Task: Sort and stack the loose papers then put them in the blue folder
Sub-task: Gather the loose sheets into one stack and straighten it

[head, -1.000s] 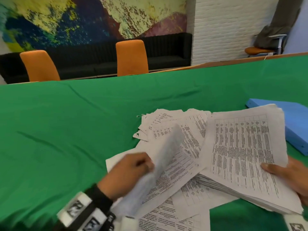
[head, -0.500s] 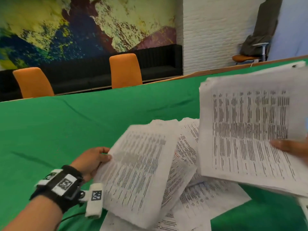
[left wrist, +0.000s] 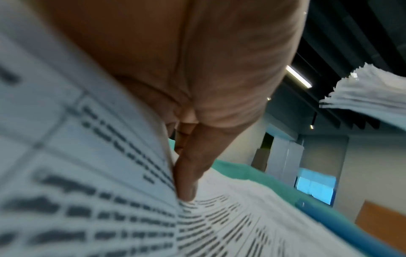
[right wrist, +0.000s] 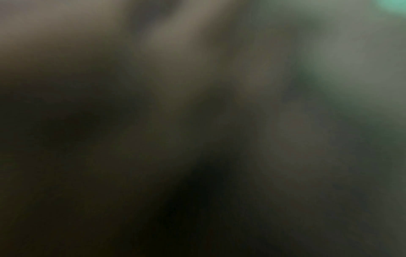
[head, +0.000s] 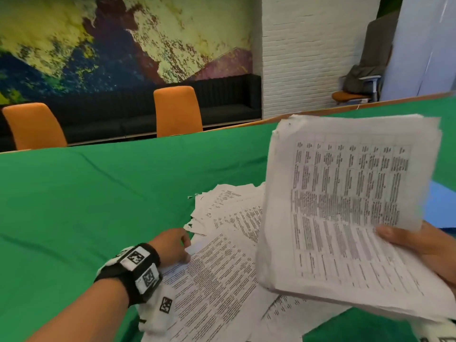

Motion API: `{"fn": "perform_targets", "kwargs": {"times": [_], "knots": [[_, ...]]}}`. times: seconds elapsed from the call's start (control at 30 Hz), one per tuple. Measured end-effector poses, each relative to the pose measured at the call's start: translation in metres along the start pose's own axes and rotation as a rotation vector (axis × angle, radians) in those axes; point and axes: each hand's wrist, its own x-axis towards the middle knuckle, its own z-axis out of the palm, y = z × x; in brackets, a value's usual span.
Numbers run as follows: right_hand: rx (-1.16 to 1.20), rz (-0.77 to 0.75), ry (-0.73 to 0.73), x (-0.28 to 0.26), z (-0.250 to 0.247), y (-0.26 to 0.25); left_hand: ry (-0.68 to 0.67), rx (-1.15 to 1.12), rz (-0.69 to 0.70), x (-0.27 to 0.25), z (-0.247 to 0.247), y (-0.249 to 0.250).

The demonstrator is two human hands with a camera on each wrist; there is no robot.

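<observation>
A thick stack of papers [head: 345,208] is held raised and tilted above the desk [head: 98,206] by the right hand [head: 424,245], its grip closed on the stack's right edge with the thumb on top. Loose papers [head: 222,275] are spread on the green desk below. The left hand [head: 170,245] is set on them; in the left wrist view a sheet is pinched against the fingers [left wrist: 186,182]. A corner of the blue folder [head: 441,206] is seen behind the stack. The right wrist view is dark and blurred.
</observation>
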Motion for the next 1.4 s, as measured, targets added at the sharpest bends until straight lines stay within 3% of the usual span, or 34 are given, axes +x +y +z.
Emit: {"fn": "perform_targets", "kwargs": {"times": [0.1, 0.2, 0.3, 0.47, 0.67, 0.77, 0.83, 0.93, 1.0, 1.1, 1.3, 1.4], "knots": [[0.018, 0.114, -0.238, -0.013, 0.018, 0.011, -0.097, -0.294, -0.067, -0.029, -0.018, -0.012], [0.046, 0.242, -0.252, -0.003, 0.045, 0.054, -0.11, -0.795, -0.064, -0.06, -0.026, -0.022], [0.076, 0.278, -0.31, 0.008, 0.064, 0.084, -0.039, -1.213, 0.016, -0.084, -0.013, -0.022], [0.144, 0.289, -0.337, 0.014, 0.093, 0.095, 0.012, -1.515, 0.144, -0.11, 0.017, 0.003], [0.125, 0.243, -0.334, 0.015, 0.093, 0.09, 0.03, -1.587, 0.163, -0.108, 0.03, 0.018], [0.105, 0.145, -0.36, 0.017, 0.086, 0.078, -0.036, -1.494, 0.363, -0.107, 0.024, 0.026], [0.012, 0.023, -0.352, 0.016, 0.086, 0.066, 0.067, -1.248, 0.492, -0.105, 0.022, 0.036], [-0.127, -0.259, -0.314, 0.018, 0.088, 0.046, 0.34, -0.985, 0.635, -0.107, 0.023, 0.053], [-0.136, -0.43, -0.288, 0.02, 0.087, 0.034, 0.402, -1.017, 0.744, -0.107, 0.024, 0.06], [-0.05, -0.461, -0.271, 0.023, 0.086, 0.024, 0.341, -1.171, 0.846, -0.106, 0.023, 0.058], [-0.292, -0.343, -0.282, 0.02, 0.078, 0.046, 0.232, -0.999, 0.498, -0.093, 0.047, 0.032], [-0.267, -0.285, -0.297, 0.025, 0.078, 0.043, 0.34, -1.188, 0.577, -0.084, 0.038, 0.041]]}}
